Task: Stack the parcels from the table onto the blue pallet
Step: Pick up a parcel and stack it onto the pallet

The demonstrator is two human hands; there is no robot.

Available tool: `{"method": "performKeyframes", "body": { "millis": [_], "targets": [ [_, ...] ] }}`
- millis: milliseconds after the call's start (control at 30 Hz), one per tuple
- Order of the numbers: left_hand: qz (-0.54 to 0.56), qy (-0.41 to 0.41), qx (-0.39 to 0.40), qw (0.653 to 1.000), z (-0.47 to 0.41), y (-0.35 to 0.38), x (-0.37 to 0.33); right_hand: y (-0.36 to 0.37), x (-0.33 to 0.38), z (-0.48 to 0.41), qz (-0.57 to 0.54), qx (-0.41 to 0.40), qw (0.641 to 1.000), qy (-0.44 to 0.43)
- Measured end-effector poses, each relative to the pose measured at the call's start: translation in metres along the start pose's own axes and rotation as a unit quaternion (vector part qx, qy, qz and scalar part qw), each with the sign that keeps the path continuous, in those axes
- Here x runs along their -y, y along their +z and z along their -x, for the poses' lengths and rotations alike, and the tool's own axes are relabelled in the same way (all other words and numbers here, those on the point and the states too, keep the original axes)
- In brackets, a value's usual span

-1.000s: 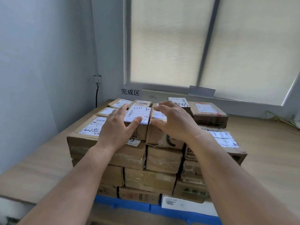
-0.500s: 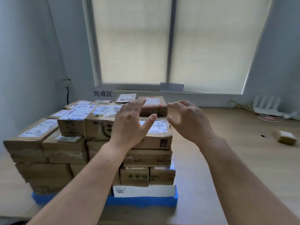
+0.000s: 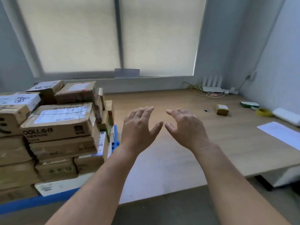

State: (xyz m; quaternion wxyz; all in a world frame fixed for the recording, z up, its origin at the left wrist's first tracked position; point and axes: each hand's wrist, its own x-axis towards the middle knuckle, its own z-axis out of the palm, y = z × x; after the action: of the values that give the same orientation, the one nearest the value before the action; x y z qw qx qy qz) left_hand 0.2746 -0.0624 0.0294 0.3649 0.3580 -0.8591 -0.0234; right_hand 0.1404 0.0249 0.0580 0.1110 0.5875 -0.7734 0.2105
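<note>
Well, both hands are hovering empty over the table. The left hand and the right hand are floating side by side, palms down, fingers spread and loosely bent, touching nothing. One small parcel is sitting alone on the table at about two o'clock from the hands, well apart from them. The stacked parcels are filling the blue pallet over at nine o'clock. Judging by its size, the small parcel is likely weighing little and holding its shape, being a brown cardboard box. One hand could be taking it across two opposite side faces, thumb on one and fingers on the other. It is showing too small to tell how it is taped, so a slick band may be crossing the top.
</note>
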Motion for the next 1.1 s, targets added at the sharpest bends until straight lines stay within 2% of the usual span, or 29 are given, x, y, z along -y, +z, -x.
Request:
{"method": "performKeyframes", "body": {
  "millis": [167,400,800,1100],
  "targets": [
    [-0.014,-0.002,0.086,0.996,0.015,0.064,-0.037,0.015,-0.066,0.034,0.015,0.038,0.997,0.072],
    [0.012,0.032,0.158,0.987,0.009,0.136,-0.079,0.025,-0.138,0.056,0.024,0.054,0.989,0.137],
    [0.095,0.053,0.18,0.978,-0.089,0.265,-0.135,0.043,-0.271,-0.016,0.081,0.077,0.973,0.2],
    [0.072,0.059,0.192,0.977,-0.178,0.352,-0.143,0.07,-0.362,-0.104,0.092,0.109,0.97,0.198]
  ]
}}
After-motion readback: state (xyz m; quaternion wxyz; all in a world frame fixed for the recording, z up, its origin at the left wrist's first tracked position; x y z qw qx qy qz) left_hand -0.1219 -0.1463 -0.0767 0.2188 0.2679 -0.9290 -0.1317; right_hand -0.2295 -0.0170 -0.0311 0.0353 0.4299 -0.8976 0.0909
